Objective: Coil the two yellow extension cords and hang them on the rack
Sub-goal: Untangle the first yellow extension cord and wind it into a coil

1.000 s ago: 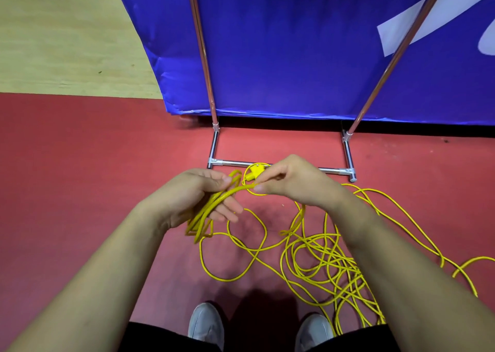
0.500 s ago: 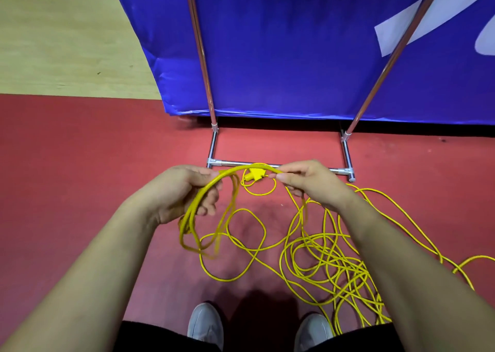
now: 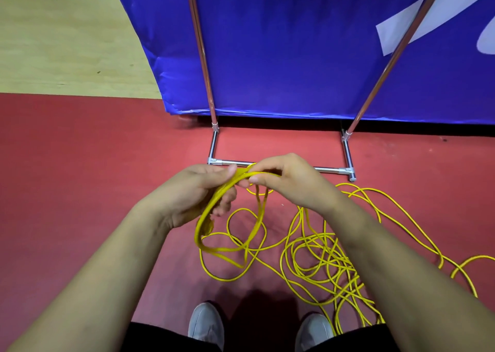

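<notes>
My left hand (image 3: 195,193) grips the top of a small coil of yellow extension cord (image 3: 214,233); its loops hang down below the hand. My right hand (image 3: 289,183) pinches the same cord right beside the left hand's fingers. The rest of the yellow cord lies as a loose tangle (image 3: 321,260) on the red floor to the right, under my right forearm, with strands running off toward the right edge. I cannot tell the two cords apart in the tangle. The metal rack (image 3: 332,170) stands just beyond my hands; its base bar is on the floor and two poles rise from it.
A blue banner (image 3: 294,51) hangs behind the rack's poles. Pale wooden flooring (image 3: 67,43) lies at the far left beyond the red floor (image 3: 80,177). My two grey shoes (image 3: 206,325) stand at the bottom, close to the tangle.
My right hand has moved left and brought another length of cord to my left hand. The coil under the left hand has grown and swings lower.
</notes>
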